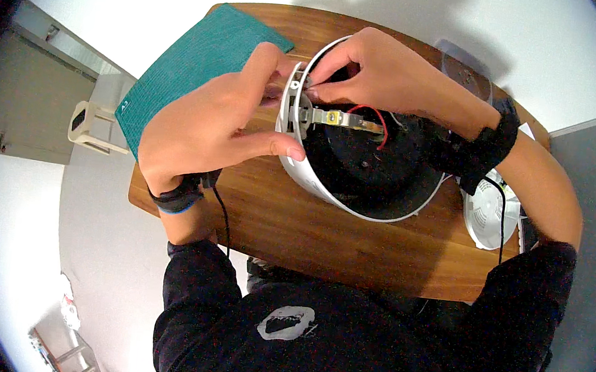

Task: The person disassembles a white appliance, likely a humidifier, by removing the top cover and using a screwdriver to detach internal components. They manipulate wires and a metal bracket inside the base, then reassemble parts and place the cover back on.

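Note:
A round white appliance housing (319,190) with a black inside lies on the table, its open side facing me. Inside it a metal strip (348,120) runs inward from the left wall, and a thin red wire (385,128) curves beside it. My left hand (206,122) is closed on the housing's left wall, thumb along the rim and fingers partly hidden behind it. At the upper left of the opening, the thumb and forefinger of my right hand (393,72) pinch together by the rim. Whatever sits between those fingertips is hidden.
A green cutting mat (201,67) covers the wooden table's (259,214) far left. On the right lie a white slotted cover (487,215) and, farther back, a clear plastic container (463,67). Black cables (503,226) hang from my wristbands. A cream stool (100,137) stands left.

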Tool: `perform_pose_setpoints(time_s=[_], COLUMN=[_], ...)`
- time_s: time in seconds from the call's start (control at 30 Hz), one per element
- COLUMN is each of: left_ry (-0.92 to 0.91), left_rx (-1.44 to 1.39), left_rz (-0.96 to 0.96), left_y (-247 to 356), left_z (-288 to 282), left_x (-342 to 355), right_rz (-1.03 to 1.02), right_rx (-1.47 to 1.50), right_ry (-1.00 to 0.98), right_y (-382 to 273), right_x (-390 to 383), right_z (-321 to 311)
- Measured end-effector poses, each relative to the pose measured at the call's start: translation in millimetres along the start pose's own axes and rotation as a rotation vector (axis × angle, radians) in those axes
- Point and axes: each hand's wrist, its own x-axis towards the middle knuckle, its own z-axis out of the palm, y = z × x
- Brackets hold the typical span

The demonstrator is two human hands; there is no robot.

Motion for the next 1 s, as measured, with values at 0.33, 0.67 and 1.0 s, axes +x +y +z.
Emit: perform_pose_setpoints(time_s=[0.33,0.67,1.0], left_ry=[0.021,0.036,0.025], left_rx=[-0.009,0.007,0.034], left_rz=[-0.056,-0.013,0.006], left_y=[0,-3,4], left_z=[-4,-1,-2], left_x=[-10,-18,-19], right_rz=[-0.095,0.028,0.064], right_rx=[-0.003,0.013,-0.007], right_ry=[0.023,-0.04,-0.04], right_y=[0,-8,-11], right_x=[14,17,18], right_z=[3,1,-4])
